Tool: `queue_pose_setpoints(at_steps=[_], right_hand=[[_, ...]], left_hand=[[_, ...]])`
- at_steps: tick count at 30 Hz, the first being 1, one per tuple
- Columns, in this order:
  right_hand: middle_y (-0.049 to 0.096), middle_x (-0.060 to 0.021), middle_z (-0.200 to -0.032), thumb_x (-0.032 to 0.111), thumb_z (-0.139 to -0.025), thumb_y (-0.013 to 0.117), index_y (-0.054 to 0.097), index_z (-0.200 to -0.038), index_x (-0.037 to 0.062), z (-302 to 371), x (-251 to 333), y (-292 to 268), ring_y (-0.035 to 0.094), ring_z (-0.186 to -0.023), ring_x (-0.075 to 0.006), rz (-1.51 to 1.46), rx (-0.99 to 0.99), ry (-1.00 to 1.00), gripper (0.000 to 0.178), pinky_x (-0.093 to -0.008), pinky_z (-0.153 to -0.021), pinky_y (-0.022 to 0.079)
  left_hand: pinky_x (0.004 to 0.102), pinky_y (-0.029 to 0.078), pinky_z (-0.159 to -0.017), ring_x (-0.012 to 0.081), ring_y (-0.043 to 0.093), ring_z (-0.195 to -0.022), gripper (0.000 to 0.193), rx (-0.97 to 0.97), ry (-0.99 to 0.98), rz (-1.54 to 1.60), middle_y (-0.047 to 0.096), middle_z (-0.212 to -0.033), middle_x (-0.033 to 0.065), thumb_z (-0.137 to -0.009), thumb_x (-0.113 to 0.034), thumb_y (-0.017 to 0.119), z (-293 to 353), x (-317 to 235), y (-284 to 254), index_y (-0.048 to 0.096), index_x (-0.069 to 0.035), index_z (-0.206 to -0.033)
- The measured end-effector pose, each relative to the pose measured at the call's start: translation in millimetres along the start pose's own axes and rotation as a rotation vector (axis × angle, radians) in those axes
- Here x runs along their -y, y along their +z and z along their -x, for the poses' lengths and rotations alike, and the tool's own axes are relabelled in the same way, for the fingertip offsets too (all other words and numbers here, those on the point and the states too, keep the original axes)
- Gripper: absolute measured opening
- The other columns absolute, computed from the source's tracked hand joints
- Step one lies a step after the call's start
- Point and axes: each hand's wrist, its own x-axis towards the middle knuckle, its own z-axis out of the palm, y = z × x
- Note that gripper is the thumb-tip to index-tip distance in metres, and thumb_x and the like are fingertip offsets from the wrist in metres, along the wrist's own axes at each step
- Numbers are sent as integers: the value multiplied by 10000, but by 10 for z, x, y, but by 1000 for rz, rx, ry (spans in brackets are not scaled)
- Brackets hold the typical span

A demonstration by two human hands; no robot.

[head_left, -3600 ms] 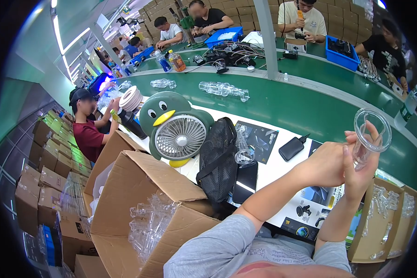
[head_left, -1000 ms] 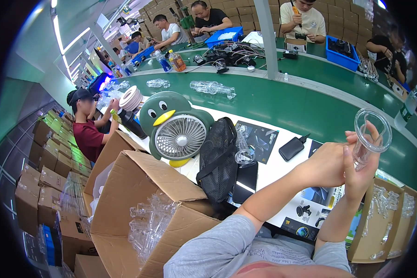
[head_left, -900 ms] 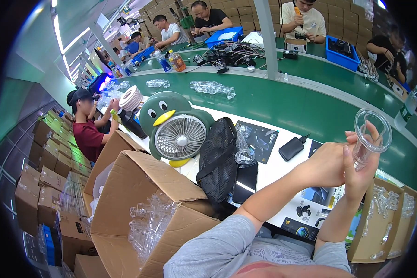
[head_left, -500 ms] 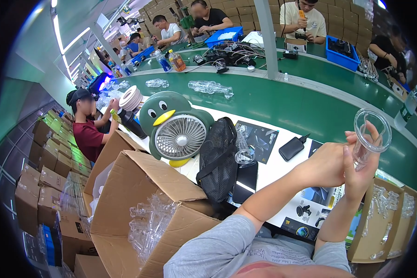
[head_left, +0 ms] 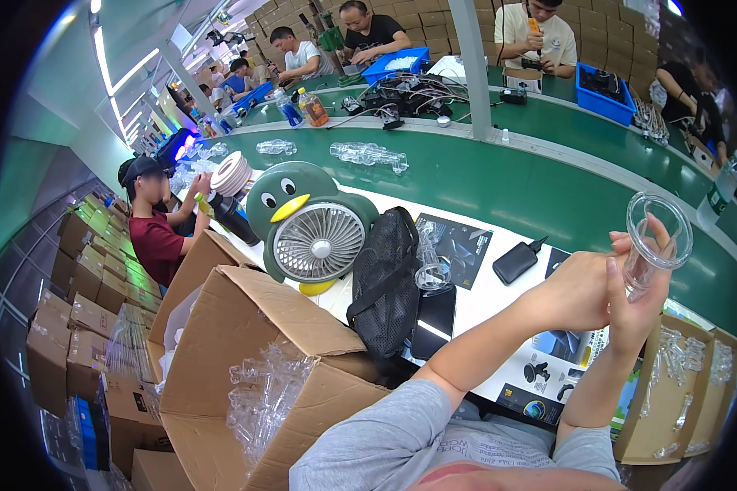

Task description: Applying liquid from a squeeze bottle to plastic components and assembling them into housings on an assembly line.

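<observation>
A clear plastic tube with a flared round rim [head_left: 660,231] is held up over the right part of the bench. My right hand [head_left: 637,307] is closed round its narrow lower part, with fingertips showing through and beside the clear wall. Pressed against the right hand, my left hand [head_left: 577,288] is closed, its fingertips turned away from view; whatever they grip is hidden. A similar clear part [head_left: 431,266] rests on the bench beside a black mesh bag [head_left: 387,282].
An open cardboard box [head_left: 213,360] of clear parts stands at left; shallow cardboard trays [head_left: 659,409] hold more at right. On the white bench are a penguin-shaped fan [head_left: 299,184], a phone [head_left: 434,322] and a black pouch [head_left: 517,262]. Clear assemblies [head_left: 368,154] lie on the green belt.
The clear assemblies on the green belt have shifted slightly left. A co-worker at the far right has moved their arms. My hands and the clear tube stay in place.
</observation>
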Motion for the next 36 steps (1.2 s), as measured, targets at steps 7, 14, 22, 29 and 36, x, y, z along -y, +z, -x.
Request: queue_pose_setpoints(at_steps=[7, 14, 22, 29, 36], right_hand=[[502, -129, -1125, 4, -718, 612, 405, -1242, -32, -1, 11, 4, 571, -964, -190, 16, -1, -14, 565, -313, -896, 428], [501, -130, -1126, -1, -718, 611, 407, -1240, -36, -2, 16, 9, 572, -963, -190, 3, -2, -13, 562, -313, -894, 430], [507, -124, -1108, -2, -722, 609, 406, -1243, -31, -7, 11, 6, 571, -972, -187, 4, 3, -13, 560, -310, -902, 423], [515, -118, -1085, 9, -730, 612, 399, -1249, -30, -6, 19, 11, 569, -972, -184, -4, 8, -1, 563, -307, -907, 414], [521, -115, -1068, 17, -738, 614, 396, -1252, -29, -11, 14, 8, 567, -976, -182, -4, 11, -1, 561, -302, -907, 411]], left_hand=[[419, 484, -700, 341, 580, -865, 315, 48, -51, -2, 596, -940, 160, -629, -90, 636, -3, -13, -6, 541, -33, -923], [419, 482, -683, 341, 584, -836, 349, 21, -57, 12, 601, -898, 148, -627, -90, 637, 6, -1, 9, 518, -44, -952], [393, 494, -666, 340, 603, -794, 388, 14, -3, -3, 599, -905, 146, -637, -64, 650, 6, 10, 2, 518, -38, -1001], [395, 490, -665, 346, 598, -789, 369, 52, -31, -2, 600, -896, 147, -636, -63, 651, 12, 33, 8, 524, -39, -981], [401, 487, -655, 350, 596, -777, 357, -6, -37, 52, 600, -892, 149, -637, -71, 651, -9, -17, -7, 525, -42, -970]])
